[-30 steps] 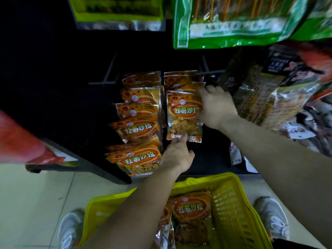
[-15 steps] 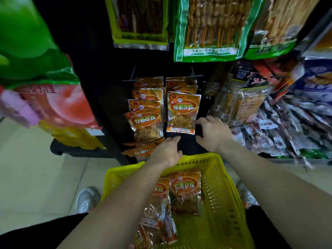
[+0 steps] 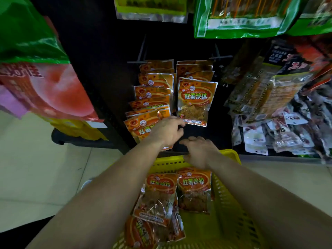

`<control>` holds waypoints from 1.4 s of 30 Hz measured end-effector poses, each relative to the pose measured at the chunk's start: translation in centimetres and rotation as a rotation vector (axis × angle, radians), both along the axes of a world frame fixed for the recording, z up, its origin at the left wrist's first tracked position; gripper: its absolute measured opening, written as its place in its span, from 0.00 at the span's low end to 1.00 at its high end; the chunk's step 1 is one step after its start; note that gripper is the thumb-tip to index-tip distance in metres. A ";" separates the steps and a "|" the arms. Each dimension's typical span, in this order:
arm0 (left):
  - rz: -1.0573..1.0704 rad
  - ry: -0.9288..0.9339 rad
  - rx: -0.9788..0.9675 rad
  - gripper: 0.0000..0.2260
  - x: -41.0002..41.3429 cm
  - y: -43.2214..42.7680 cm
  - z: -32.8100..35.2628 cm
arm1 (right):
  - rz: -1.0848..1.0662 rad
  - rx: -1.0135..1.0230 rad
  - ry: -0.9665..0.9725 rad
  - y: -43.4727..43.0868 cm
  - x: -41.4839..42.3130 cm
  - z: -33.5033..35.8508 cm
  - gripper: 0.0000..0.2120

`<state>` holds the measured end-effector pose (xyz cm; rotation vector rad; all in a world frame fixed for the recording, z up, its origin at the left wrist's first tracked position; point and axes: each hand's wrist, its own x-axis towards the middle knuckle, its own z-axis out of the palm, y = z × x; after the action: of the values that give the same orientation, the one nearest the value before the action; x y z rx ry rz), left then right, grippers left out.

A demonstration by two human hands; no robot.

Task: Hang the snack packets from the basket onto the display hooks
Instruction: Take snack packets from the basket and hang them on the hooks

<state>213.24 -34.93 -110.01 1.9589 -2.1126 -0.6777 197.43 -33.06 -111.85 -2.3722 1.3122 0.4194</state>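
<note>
Just now the job sits between one packet and the next. The dark display panel (image 3: 107, 69) fills the upper view, with large green bags (image 3: 242, 18) hanging above it. Below stands the yellow plastic mesh basket (image 3: 233, 209) on the pale tiled floor (image 3: 36, 177).

Orange foil snack packets hang in two rows from thin metal display hooks (image 3: 221, 56), a left row (image 3: 152, 97) and a right row headed by its front packet (image 3: 196, 101). A second ago the right hand was at the head of that front packet and the left hand at its bottom edge. Both have since let go and dropped towards the basket. The packet now hangs free, so it can be judged hung, and the next one is due to be fetched.

The front packet's long axis runs up and down, header at the hook and printed face outward. The loose packets (image 3: 195, 189) in the basket lie flat and face up, long axis running from the far rim towards the person, headers at the far end.

The left hand (image 3: 166, 132) hovers in front of the left row, fingers (image 3: 177, 123) loosely curled and holding nothing. The right hand (image 3: 199, 151) hangs palm down over the basket's far rim, fingers relaxed and empty.
</note>
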 end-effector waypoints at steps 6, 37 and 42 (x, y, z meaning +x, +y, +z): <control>0.053 0.160 -0.065 0.11 1.6 0.6 1.1 | 0.096 0.002 -0.116 0.1 4.1 -1.8 0.27; 0.199 -0.124 0.220 0.22 5.4 9.6 1.9 | 0.035 -0.084 -0.075 3.1 -0.2 2.9 0.30; 0.137 -0.129 0.258 0.25 3.2 14.9 0.1 | -0.015 -0.075 -0.102 6.5 -3.6 2.4 0.27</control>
<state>216.44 -20.01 -109.96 2.3164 -2.0231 -0.8551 193.86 -26.53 -109.50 -2.4089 1.3202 0.2457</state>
